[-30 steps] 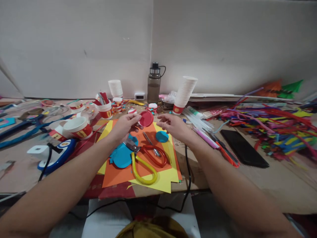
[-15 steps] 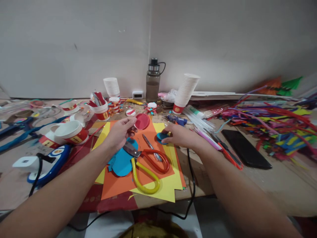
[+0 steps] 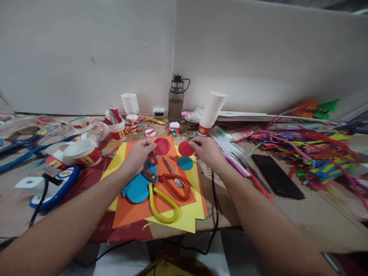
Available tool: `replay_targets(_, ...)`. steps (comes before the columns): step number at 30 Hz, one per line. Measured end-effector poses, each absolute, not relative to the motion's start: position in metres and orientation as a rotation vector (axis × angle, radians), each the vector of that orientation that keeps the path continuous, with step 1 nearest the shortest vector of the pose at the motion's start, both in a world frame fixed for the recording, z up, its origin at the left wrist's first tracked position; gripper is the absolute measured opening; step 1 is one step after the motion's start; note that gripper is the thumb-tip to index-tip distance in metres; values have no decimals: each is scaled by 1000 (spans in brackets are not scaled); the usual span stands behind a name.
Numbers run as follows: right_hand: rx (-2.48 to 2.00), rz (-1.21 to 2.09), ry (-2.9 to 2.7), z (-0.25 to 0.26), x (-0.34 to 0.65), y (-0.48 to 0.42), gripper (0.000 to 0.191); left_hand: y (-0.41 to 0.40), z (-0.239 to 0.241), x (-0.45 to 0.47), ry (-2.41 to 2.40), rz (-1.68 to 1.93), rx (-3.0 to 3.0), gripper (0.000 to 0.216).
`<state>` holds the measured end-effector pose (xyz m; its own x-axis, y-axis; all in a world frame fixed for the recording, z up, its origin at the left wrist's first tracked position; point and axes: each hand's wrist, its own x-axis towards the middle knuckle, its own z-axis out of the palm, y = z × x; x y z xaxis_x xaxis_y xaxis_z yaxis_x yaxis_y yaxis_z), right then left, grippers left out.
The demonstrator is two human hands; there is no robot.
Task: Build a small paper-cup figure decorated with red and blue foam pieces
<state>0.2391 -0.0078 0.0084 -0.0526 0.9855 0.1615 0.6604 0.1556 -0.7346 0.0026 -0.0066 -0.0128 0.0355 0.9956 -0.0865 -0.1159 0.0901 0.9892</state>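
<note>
My left hand point(image 3: 139, 154) pinches a dark red paper disc point(image 3: 161, 146) over the orange sheet point(image 3: 135, 209). My right hand point(image 3: 207, 150) pinches a brighter red paper disc point(image 3: 186, 148) by its right edge, just above a small blue disc point(image 3: 184, 163) lying on the yellow sheet point(image 3: 184, 220). Between the hands lie large scissors with one red and one yellow handle point(image 3: 163, 189), a smaller pair of scissors point(image 3: 171, 171) and blue paper cut-outs point(image 3: 138, 188).
A stack of paper cups point(image 3: 212, 109), a water bottle point(image 3: 176, 98), cut cups point(image 3: 83, 152) and another cup stack point(image 3: 129, 102) stand behind. A black phone point(image 3: 277, 176), a red-handled cutter point(image 3: 258, 181) and a heap of coloured pipe cleaners point(image 3: 313, 151) lie right. A blue-white glue gun point(image 3: 53, 184) lies left.
My right hand left the blue disc on the yellow sheet and now holds a red disc lifted above it. My left hand keeps its dark red disc, shifted slightly.
</note>
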Motion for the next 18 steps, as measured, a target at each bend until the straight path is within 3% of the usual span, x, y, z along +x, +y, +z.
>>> replay_targets(8,-1198,1211,-1318,4,212,-13,10,-6,-20,5,1215,1081,1237,21)
replay_targets(18,-1155,1162,-1368,-1,203,-19,14,-17,-13,13,860,1028,1362,33)
